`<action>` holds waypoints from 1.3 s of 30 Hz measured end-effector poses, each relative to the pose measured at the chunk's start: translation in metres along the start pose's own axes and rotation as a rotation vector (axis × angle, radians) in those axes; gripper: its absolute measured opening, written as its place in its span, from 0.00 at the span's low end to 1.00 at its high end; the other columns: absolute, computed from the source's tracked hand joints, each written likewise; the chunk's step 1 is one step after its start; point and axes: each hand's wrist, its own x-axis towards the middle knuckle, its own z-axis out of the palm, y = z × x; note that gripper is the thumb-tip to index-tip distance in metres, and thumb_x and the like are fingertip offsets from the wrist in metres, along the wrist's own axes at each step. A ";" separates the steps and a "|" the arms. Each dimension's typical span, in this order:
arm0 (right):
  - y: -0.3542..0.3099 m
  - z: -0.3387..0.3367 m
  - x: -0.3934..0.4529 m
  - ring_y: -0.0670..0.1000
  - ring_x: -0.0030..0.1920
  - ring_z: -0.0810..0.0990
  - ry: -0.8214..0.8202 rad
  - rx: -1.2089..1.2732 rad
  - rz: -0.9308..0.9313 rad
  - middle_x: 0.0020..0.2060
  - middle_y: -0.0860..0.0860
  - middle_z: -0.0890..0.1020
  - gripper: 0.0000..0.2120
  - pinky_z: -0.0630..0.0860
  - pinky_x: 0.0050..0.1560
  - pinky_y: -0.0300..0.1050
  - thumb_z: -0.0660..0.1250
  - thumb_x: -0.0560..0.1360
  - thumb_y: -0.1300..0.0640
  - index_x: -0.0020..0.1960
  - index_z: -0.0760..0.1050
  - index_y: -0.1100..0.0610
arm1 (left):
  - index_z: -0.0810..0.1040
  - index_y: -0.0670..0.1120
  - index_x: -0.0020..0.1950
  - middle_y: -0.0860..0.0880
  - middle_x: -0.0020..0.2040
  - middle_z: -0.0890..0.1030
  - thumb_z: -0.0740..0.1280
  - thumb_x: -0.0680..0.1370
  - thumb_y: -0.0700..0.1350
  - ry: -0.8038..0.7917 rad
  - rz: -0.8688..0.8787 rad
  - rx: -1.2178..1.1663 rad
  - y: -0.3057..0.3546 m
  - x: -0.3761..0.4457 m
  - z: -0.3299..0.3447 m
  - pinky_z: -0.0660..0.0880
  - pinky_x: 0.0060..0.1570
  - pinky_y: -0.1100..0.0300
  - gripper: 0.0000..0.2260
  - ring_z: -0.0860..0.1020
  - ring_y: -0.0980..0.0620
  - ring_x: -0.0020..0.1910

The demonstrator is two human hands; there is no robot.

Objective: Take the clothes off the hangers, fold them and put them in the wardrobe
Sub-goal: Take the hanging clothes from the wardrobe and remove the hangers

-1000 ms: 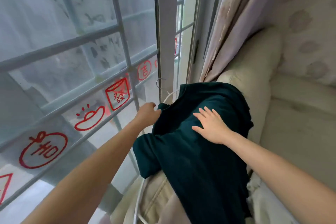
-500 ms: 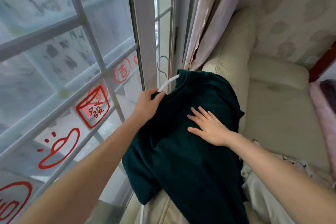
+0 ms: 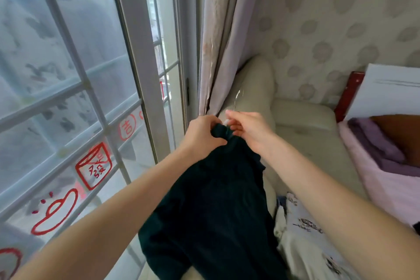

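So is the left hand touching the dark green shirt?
Touching. The head view shows the left hand gripping the dark green shirt at its bunched collar.

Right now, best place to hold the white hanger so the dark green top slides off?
Probably the white hanger at its neck, from the right, where the right hand already pinches it. Only that bit shows above the bunched collar of the dark green top, which the left hand grips; the rest hangs down.

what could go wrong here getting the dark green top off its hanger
The left hand bunches the dark green top at its neck while the right hand pinches the white hanger; a hard pull could stretch the neckline. The metal hook sits close to the curtain and might snag it.
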 end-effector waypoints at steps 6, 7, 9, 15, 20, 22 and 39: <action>-0.002 -0.052 -0.024 0.51 0.33 0.78 0.068 0.152 0.114 0.36 0.56 0.77 0.12 0.79 0.35 0.40 0.73 0.73 0.58 0.49 0.74 0.64 | 0.79 0.45 0.57 0.56 0.46 0.77 0.74 0.72 0.41 0.205 0.094 -0.047 0.051 -0.026 0.040 0.68 0.45 0.75 0.14 0.75 0.61 0.45; 0.002 -0.066 -0.033 0.50 0.33 0.78 0.083 0.157 0.069 0.36 0.55 0.77 0.09 0.78 0.35 0.40 0.71 0.74 0.56 0.46 0.75 0.62 | 0.80 0.45 0.56 0.56 0.45 0.78 0.73 0.73 0.41 0.220 0.110 -0.070 0.061 -0.032 0.046 0.68 0.45 0.76 0.12 0.75 0.62 0.44; 0.009 -0.098 -0.047 0.48 0.35 0.77 0.181 0.126 -0.041 0.36 0.53 0.78 0.08 0.76 0.37 0.39 0.68 0.76 0.54 0.42 0.75 0.58 | 0.80 0.46 0.56 0.55 0.46 0.80 0.73 0.74 0.42 0.217 0.130 -0.129 0.079 -0.039 0.054 0.72 0.49 0.71 0.12 0.78 0.59 0.46; 0.012 -0.163 -0.081 0.54 0.46 0.79 0.061 0.407 0.143 0.44 0.58 0.79 0.02 0.78 0.43 0.45 0.66 0.77 0.66 0.48 0.74 0.62 | 0.80 0.47 0.55 0.54 0.48 0.82 0.73 0.74 0.43 0.095 0.251 -0.145 0.123 -0.057 0.079 0.75 0.51 0.67 0.11 0.80 0.60 0.47; 0.009 -0.213 -0.105 0.56 0.54 0.77 0.067 0.718 0.115 0.54 0.59 0.76 0.13 0.72 0.55 0.47 0.57 0.81 0.65 0.65 0.68 0.62 | 0.81 0.44 0.56 0.49 0.48 0.83 0.70 0.77 0.46 0.024 -0.036 -0.372 0.157 -0.072 0.106 0.77 0.44 0.68 0.10 0.81 0.56 0.44; 0.009 -0.226 -0.114 0.53 0.48 0.78 0.065 0.797 0.075 0.51 0.57 0.78 0.10 0.73 0.54 0.46 0.56 0.82 0.63 0.61 0.71 0.63 | 0.82 0.43 0.54 0.45 0.47 0.85 0.70 0.77 0.49 -0.113 -0.209 -0.555 0.172 -0.079 0.111 0.80 0.48 0.59 0.11 0.83 0.49 0.45; 0.050 -0.256 -0.174 0.51 0.30 0.78 0.113 -0.030 0.212 0.30 0.56 0.77 0.08 0.78 0.32 0.40 0.71 0.73 0.64 0.39 0.73 0.64 | 0.83 0.45 0.51 0.49 0.43 0.83 0.70 0.75 0.44 0.035 -0.141 -0.266 0.190 -0.175 0.208 0.76 0.42 0.60 0.06 0.81 0.51 0.43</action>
